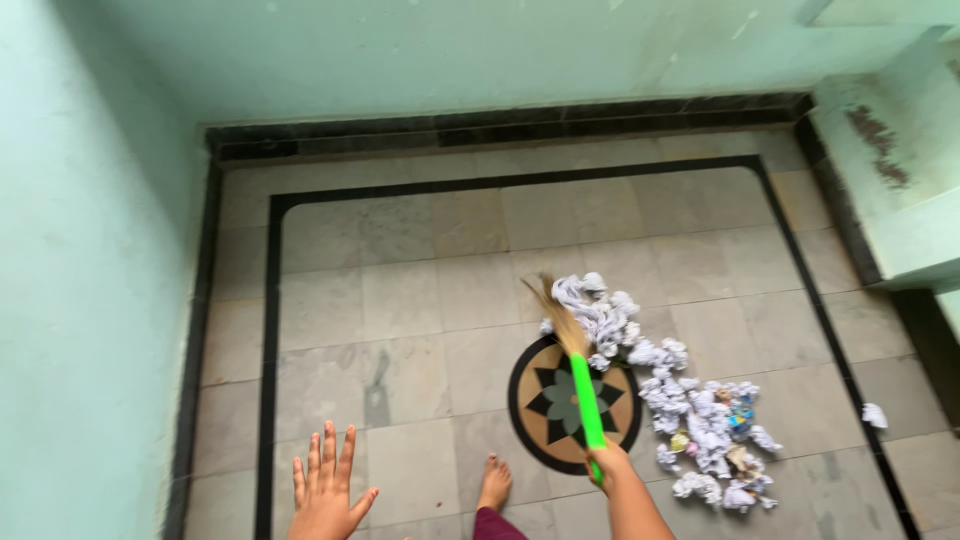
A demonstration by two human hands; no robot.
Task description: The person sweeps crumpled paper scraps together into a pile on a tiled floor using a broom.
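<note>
— What have you got in your hands?

— My right hand (pixel 607 462) is wrapped around the lower end of a broom (pixel 578 368). The handle is bright green, and the straw-coloured bristles fan out at the far end, tilted up and to the left. My left hand (pixel 326 492) holds nothing; its fingers are spread wide, palm down, out over the floor on my left.

— Where is the broom head?

— The bristles lie against the near-left edge of a heap of crumpled paper (pixel 668 395). The handle crosses a round floor inlay (pixel 572 402), a dark circle with a star pattern inside it.

— And the paper?

— Mostly white balls, with a few coloured scraps mixed in near the bottom. The heap runs in a band from just above the round inlay down to the right. One stray white piece (pixel 874 414) sits well apart, at the right by the dark border line.

— What else is around you?

— Pale stone tiles (pixel 400 290) framed by a thin black border, with a darker strip along the foot of the wall. The walls (pixel 80 250) are pale green on the left and ahead. At the right there is a green stepped ledge (pixel 900 180) with a brown stain. My bare foot (pixel 493 482) stands just below the inlay, between my two hands.
</note>
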